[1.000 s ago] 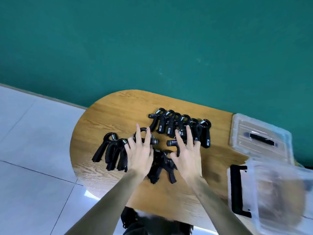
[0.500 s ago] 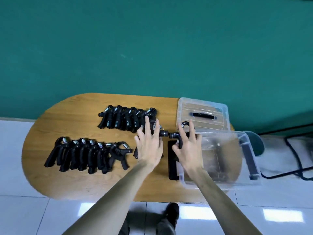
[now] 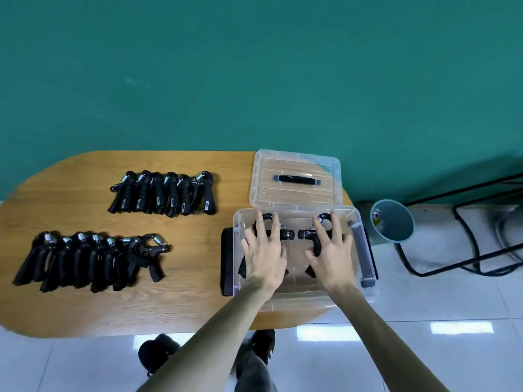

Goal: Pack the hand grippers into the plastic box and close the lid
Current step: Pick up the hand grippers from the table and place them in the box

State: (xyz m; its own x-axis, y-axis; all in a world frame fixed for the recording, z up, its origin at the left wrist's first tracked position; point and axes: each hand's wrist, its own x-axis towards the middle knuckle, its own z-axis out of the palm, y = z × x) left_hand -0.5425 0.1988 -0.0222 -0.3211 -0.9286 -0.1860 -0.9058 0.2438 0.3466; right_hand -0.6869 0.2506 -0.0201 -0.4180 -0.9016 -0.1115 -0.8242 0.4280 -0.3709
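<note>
L grip point(image 3: 264, 250) flat on L hand gripper point(image 3: 286, 235), R grip point(image 3: 329, 250) flat on R hand gripper point(image 3: 305, 235), fingers splayed, not clamped, both inside plastic box point(image 3: 297, 302) on bench point(image 3: 184, 301); lid point(image 3: 294, 195) off, behind box.

A wooden table point(image 3: 85, 306) stands by a green wall point(image 3: 254, 66), teal bin point(image 3: 392, 222) and black metal frame point(image 3: 481, 185)

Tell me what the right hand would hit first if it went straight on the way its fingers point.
Most likely the far wall of the plastic box: the right hand is inside it, fingers pointing away from the person. The lid lies beyond. Height over the rim is unclear.
</note>
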